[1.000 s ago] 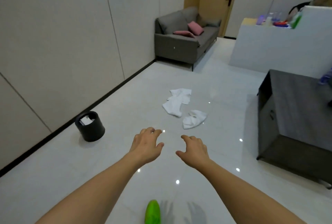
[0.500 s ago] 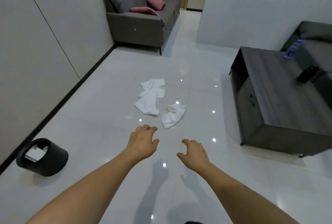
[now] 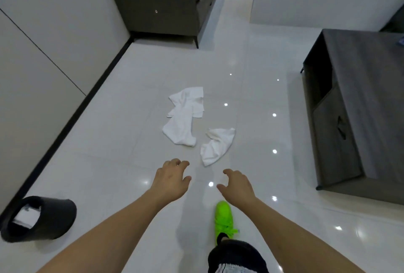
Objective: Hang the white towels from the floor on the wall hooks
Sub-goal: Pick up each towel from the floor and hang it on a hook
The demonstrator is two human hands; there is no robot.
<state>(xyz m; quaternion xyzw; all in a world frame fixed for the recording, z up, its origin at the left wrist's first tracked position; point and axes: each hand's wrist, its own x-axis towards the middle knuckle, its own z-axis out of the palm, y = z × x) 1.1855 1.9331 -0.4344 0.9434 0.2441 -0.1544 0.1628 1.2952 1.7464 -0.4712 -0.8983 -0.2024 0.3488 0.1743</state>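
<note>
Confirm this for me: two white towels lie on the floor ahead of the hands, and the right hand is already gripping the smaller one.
Not quite. The head view shows the right hand empty, fingers loosely spread, short of the smaller towel and not touching it. The left hand is empty too. The rest holds: both white towels, including the larger towel, lie on the floor ahead of the hands.

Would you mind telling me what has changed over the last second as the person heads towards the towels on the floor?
The person has walked closer: the larger towel and smaller towel now lie just ahead of the left hand and right hand, and a green shoe has stepped forward. The black bin has slid back to the left. Nothing was grasped; both hands stay empty, and both towels lie where they were.
</note>
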